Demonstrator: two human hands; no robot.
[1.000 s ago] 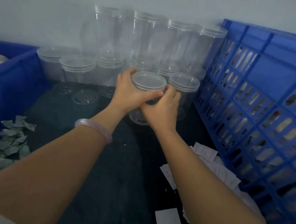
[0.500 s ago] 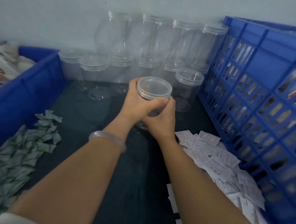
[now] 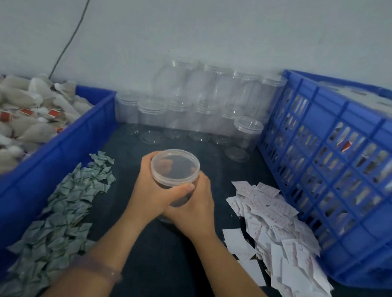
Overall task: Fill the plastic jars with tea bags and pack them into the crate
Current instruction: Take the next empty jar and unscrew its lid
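Observation:
A clear plastic jar (image 3: 175,167) with its lid on stands empty in the middle of the dark table. My left hand (image 3: 149,191) grips its left side, thumb across the front. My right hand (image 3: 195,208) wraps the jar's lower right side. A blue bin (image 3: 58,152) on the left holds a heap of tea bags (image 3: 18,117) with red tags. The blue slotted crate (image 3: 341,172) stands on the right, with filled jars dimly visible through its slots.
Several empty lidded jars (image 3: 207,107) are stacked in two tiers against the back wall. A pile of small green packets (image 3: 70,200) lies left of my arms, a pile of white paper slips (image 3: 275,228) right of them. A black cable (image 3: 73,28) runs down the wall.
Both hands have drawn the jar away from the stack at the wall toward me. The view has tipped back, showing the tea bags in the left bin.

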